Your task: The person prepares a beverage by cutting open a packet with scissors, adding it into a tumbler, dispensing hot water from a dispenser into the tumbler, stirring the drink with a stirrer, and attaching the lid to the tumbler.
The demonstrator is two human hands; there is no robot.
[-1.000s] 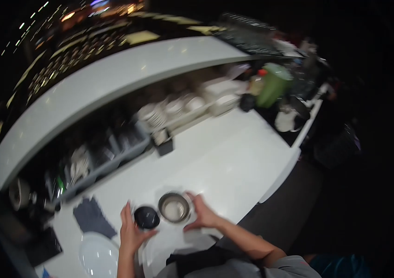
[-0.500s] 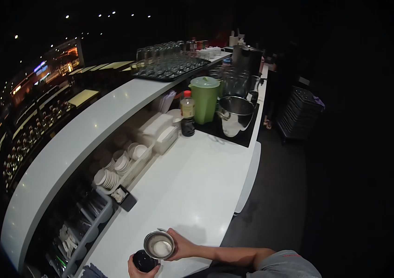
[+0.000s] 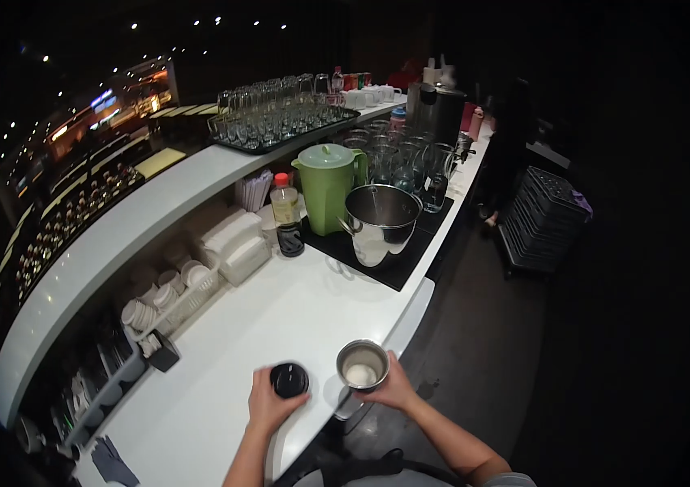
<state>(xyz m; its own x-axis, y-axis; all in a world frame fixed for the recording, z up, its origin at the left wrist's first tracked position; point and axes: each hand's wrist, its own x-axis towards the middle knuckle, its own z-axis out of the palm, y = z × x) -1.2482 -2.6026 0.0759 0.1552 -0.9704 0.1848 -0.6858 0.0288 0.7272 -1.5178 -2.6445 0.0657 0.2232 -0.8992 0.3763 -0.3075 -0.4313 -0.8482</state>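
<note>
We've got both hands loaded. Left hand (image 3: pixel 268 404): fingers clamped round the dark cup (image 3: pixel 290 380), over the white surface (image 3: pixel 227 349); can't tell if its base touches down. Right hand (image 3: pixel 393 386): fingers wrapped on the side of the metal cup (image 3: pixel 363 359), mouth up, something white in the bottom, held at the surface's front edge. Cups are near each other, gap between. Ahead of us on the surface: black mat (image 3: pixel 401 266) carrying the metal bucket (image 3: pixel 383 216), green pitcher (image 3: pixel 325 193) just beside it, drinking glasses (image 3: pixel 401 167) behind. Red-capped bottle (image 3: pixel 286 213) stands upright left of the pitcher, lower part dark. Along our left, below the raised shelf (image 3: pixel 122 235): white stacks (image 3: pixel 239 250), white cups (image 3: pixel 171 286), small black box (image 3: pixel 165 357), grey cutlery bin (image 3: pixel 123 380). Dark cloth (image 3: pixel 113 463) lies near left. Glass-filled tray (image 3: pixel 268 148) up on the shelf. Dark stacked crates (image 3: pixel 541 217) on the floor, right.
</note>
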